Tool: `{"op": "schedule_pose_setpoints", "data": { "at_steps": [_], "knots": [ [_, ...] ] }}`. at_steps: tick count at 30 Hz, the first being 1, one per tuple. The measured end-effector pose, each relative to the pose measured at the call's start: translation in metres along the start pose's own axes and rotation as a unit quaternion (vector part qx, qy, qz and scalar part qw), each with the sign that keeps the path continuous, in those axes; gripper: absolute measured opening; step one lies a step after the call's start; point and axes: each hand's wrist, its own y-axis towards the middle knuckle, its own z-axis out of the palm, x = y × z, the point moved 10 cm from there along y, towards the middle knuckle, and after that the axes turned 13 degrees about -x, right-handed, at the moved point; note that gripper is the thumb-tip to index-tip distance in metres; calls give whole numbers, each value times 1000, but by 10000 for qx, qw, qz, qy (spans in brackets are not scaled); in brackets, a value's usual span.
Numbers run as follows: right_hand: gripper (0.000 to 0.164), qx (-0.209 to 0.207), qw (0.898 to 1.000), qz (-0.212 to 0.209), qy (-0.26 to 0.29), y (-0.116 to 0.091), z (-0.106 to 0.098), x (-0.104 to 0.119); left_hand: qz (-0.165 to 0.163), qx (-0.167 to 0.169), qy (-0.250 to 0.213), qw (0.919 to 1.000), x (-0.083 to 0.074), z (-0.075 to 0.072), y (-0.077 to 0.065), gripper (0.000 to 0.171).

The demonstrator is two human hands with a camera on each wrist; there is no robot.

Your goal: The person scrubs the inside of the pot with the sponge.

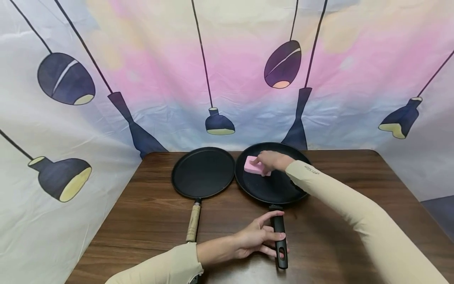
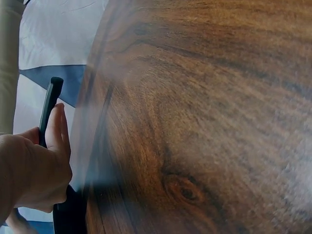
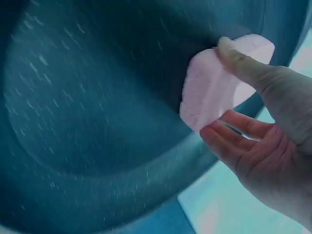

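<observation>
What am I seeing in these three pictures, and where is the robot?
There's no robot here: these are a person's two bare hands. The wide picture comes from a camera worn on the head, looking forward and down. The other two come from small cameras, one on each wrist.

On the brown table lie two dark, round pans. The left pan has a tan handle; the right pan has a black handle.

The left hand holds that black handle, while the right hand grips a pink sponge inside the right pan. Behind hangs a cloth decorated with lamps.
</observation>
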Motion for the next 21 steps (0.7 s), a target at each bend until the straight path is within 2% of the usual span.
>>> {"op": "schedule_pose_setpoints", "data": {
  "at_steps": [5, 8, 11, 15, 21],
  "knots": [
    [66, -180, 9979, 601, 155, 1, -9, -40, 40, -53, 17, 10000, 0, 0, 0, 64],
    [65, -254, 9965, 796, 40, -12, -14, -62, 78, -90, 88, 9999, -1, -1, 0, 64],
    [65, -59, 9948, 982, 265, -30, -13, -76, 89, -110, 188, 9997, -1, -2, 0, 64],
    [63, 349, 9931, 954, 581, -54, -7, -75, 83, -74, 259, 9996, -1, -2, 0, 64],
    [60, 520, 9979, 303, 258, -84, -5, -46, 123, -178, 429, 9988, 0, -4, 1, 63]
  ]
}}
